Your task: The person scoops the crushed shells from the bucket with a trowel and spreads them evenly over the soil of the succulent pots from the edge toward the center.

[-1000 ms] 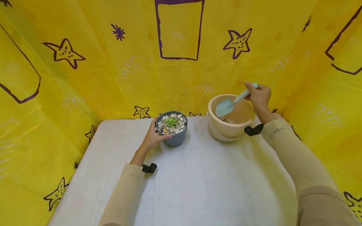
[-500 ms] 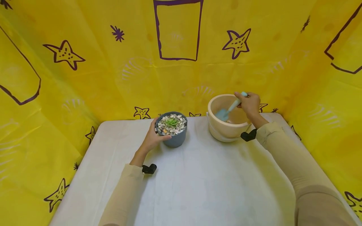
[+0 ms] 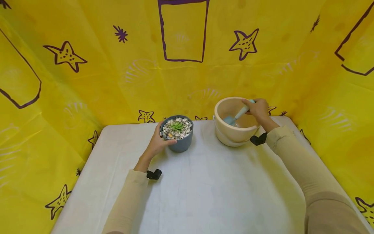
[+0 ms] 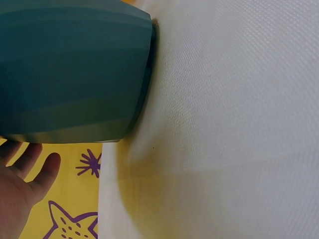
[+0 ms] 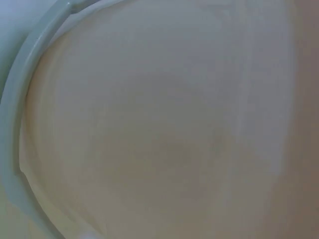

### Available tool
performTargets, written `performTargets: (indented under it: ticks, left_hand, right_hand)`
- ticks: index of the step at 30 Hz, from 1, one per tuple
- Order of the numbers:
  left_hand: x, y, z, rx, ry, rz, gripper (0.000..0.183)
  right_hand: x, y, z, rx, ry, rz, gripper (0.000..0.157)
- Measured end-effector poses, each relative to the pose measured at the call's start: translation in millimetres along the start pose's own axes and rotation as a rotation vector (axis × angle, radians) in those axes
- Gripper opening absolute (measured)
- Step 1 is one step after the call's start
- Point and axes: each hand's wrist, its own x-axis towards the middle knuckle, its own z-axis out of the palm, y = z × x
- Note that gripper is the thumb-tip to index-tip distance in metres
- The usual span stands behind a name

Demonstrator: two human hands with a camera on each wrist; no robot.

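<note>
A grey-blue plant pot (image 3: pixel 180 145) stands at the back of the table, topped with pale pebbles (image 3: pixel 169 134) around a green succulent (image 3: pixel 177 125). My left hand (image 3: pixel 156 142) holds it from the left, thumb across the front. In the left wrist view the pot's side (image 4: pixel 70 74) looms large, with fingers (image 4: pixel 45 177) at its edge. To the right, my right hand (image 3: pixel 259 110) grips the handle of a light blue toy trowel (image 3: pixel 242 112) over the beige bucket (image 3: pixel 233 138). The trowel's blade dips inside, its tip hidden. The bucket's wall (image 5: pixel 164 124) fills the right wrist view.
White cloth covers the table (image 3: pixel 198 188). A yellow curtain (image 3: pixel 181 84) with purple drawings stands close behind the pot and bucket and along both sides. The bucket's pale carrying handle (image 5: pixel 12 129) hangs down its outside.
My right hand has moved down and left, lowering the trowel's blade from near the bucket's rim deeper inside. The left hand and the pot have stayed in place.
</note>
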Motion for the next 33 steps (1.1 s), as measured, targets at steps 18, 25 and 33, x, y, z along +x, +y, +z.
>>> performTargets:
  ticks: [18,25,33]
  left_hand:
    - [-2.6,2.3,-4.3,0.063,0.001,0.005,0.120]
    - [-8.7,1.1,-3.1,0.105,0.017,0.042,0.116]
    - [-17.5,-0.3,-8.3,0.130,0.017,0.063,0.114]
  right_hand:
    - [-7.9,-13.3,-21.0,-0.528,-0.079,-0.181,0.055]
    - [-14.2,-6.9,-26.8,-0.542,-0.143,-0.206,0.062]
    - [-16.2,9.2,-39.9,-0.443,-0.197,-0.181,0.074]
